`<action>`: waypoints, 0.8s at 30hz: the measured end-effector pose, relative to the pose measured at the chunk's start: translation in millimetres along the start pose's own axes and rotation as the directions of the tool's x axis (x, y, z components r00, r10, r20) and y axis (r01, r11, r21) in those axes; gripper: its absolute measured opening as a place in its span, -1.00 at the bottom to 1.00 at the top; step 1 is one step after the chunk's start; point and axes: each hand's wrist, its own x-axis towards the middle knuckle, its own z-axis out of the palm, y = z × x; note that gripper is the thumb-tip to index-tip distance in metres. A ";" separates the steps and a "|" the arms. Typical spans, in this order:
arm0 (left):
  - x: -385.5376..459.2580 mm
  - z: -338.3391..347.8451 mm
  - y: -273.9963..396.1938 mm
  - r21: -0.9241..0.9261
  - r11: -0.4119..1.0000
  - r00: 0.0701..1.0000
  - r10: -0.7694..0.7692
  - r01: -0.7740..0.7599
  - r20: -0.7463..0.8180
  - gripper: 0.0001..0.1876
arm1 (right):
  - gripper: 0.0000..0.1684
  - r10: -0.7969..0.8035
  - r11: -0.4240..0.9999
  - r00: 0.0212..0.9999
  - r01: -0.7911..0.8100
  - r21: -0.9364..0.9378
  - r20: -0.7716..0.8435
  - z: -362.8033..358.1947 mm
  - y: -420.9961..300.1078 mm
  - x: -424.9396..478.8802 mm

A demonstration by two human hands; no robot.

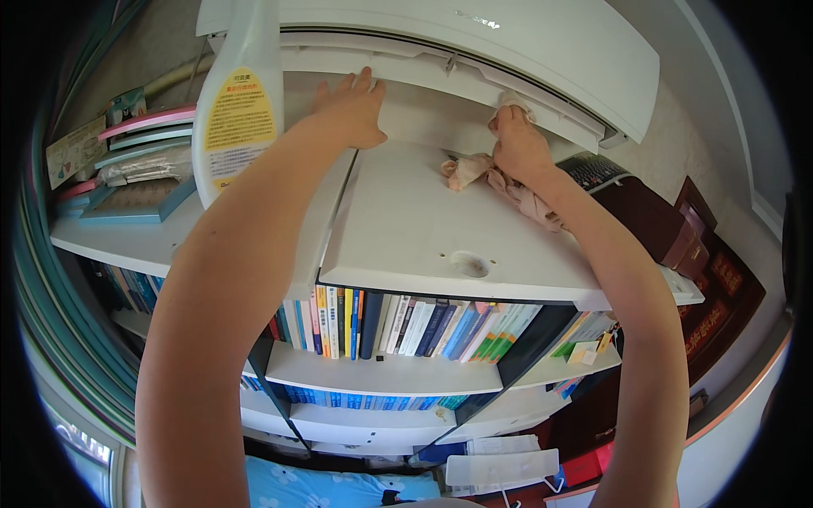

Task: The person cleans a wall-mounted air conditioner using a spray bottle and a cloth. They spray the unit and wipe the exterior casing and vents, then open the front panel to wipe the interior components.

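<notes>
A white wall-mounted air conditioner (565, 57) spans the top of the view, with its long louver flap (406, 70) hanging along the lower edge. My right hand (522, 143) grips a crumpled pinkish cloth (467, 170). One bunched end of it presses at the right part of the flap, and the rest trails over the white cabinet top (406, 222). Fingers spread, my left hand (352, 111) holds nothing and lies just below the flap's left part; whether it touches the wall or the flap I cannot tell. A white plastic bottle (241, 127) with a yellow label stands left of it.
Flat boxes and packages (143, 159) are stacked at the left. A dark brown case (641, 216) lies on the right end of the cabinet top. Below are shelves of books (406, 324). Green curtains (70, 330) hang at far left, over a blue flowered cloth (336, 482) lower down.
</notes>
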 end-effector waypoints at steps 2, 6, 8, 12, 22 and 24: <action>2.4 1.7 -0.7 0.007 1.000 1.000 -0.009 0.009 0.023 -0.08 | -0.54 -0.006 1.000 0.999 0.007 -0.029 0.035 -3.5 -8.4 4.1; 1.4 -2.1 -0.4 0.016 0.999 0.998 -0.045 0.044 0.050 -0.09 | -0.53 0.021 0.999 0.998 -0.023 0.027 0.059 -3.5 -12.0 19.0; -0.1 -0.7 -3.1 -0.020 1.000 0.999 -0.012 0.013 0.050 -0.09 | -0.54 0.075 0.996 0.995 -0.078 0.050 0.064 6.1 -11.4 19.9; 4.4 7.1 -5.1 -0.031 0.999 0.999 -0.013 0.014 0.044 -0.15 | -0.59 0.044 0.999 0.999 -0.044 -0.004 -0.004 17.4 -28.0 36.4; 4.3 7.1 -7.5 0.027 0.999 0.997 -0.022 0.020 0.075 -0.09 | -0.64 -0.056 0.998 0.965 0.065 -0.025 0.256 -1.1 -21.2 28.8; 2.0 4.6 -7.1 0.027 0.999 0.996 -0.020 0.018 0.082 -0.09 | -0.63 0.035 0.998 0.973 -0.020 -0.067 0.227 2.2 -9.0 24.0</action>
